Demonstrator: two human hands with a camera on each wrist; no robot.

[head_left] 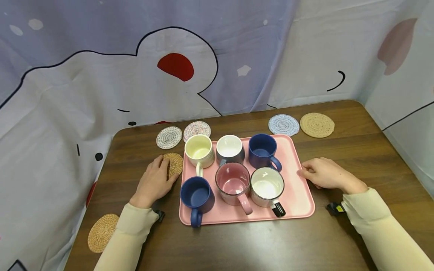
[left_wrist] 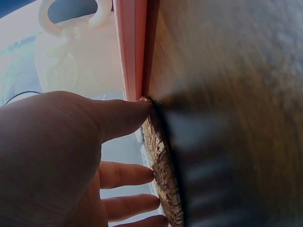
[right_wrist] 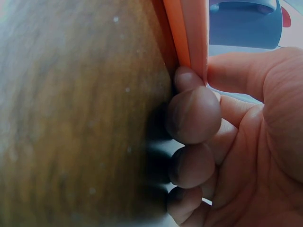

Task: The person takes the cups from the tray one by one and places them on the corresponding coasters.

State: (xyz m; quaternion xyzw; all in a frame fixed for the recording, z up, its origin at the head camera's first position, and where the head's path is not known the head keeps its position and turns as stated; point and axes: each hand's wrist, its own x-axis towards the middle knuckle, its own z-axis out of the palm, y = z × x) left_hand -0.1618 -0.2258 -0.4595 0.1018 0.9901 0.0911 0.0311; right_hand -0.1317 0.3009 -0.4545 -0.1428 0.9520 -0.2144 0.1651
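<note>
A pink tray (head_left: 223, 216) bears several mugs. My right hand (head_left: 327, 174) pinches the tray's right rim, thumb over the lip and curled fingers below it, as the right wrist view shows. My left hand (head_left: 154, 184) rests on a round woven straw coaster (head_left: 175, 164) at the tray's left side. In the left wrist view its fingers lie nearly straight, with fingertips (left_wrist: 130, 175) on the weave and the thumb close to the tray wall. Nearest that hand stand a cream mug (head_left: 199, 152) and a dark blue mug (head_left: 197, 196).
Also on the tray are a pink mug (head_left: 234, 182), a white mug with a black-tipped handle (head_left: 267, 186), a grey-and-white mug (head_left: 230, 150) and another blue mug (head_left: 262, 150). Patterned coasters (head_left: 169, 137) lie behind, a blue coaster (head_left: 283, 124) and tan coaster (head_left: 317, 125) back right, a straw coaster (head_left: 103, 233) front left.
</note>
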